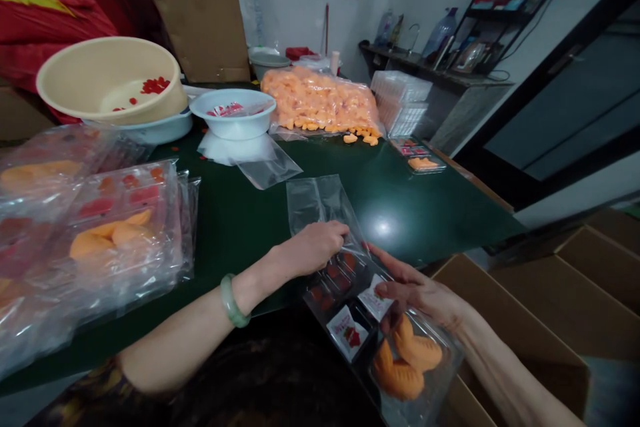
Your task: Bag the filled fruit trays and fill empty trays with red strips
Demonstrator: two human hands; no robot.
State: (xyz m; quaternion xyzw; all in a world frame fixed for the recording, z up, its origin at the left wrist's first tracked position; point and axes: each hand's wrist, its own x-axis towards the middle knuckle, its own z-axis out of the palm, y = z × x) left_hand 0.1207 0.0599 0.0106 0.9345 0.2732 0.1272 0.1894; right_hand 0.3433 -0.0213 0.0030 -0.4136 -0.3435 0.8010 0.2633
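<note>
My left hand (320, 243), with a green bangle on its wrist, is closed on the clear plastic bag (315, 197), whose flat end lies on the green table. My right hand (415, 287) grips the clear compartment tray (363, 347) by its side, thumb across the top. Inside the tray sit two orange fish-shaped pieces (400, 377), two white printed packets (347, 332) and several small dark red pieces (325, 297). The tray is tilted over the near table edge, its far end touching the bag. How far it is inside the bag, I cannot tell.
Stacked bagged trays (125, 227) cover the table's left. Behind are a cream basin (107, 73), a light blue bowl (235, 123), a large bag of orange pieces (320, 97) and stacked clear trays (403, 97). One filled tray (417, 155) lies back right. Cardboard boxes (525, 320) stand at right.
</note>
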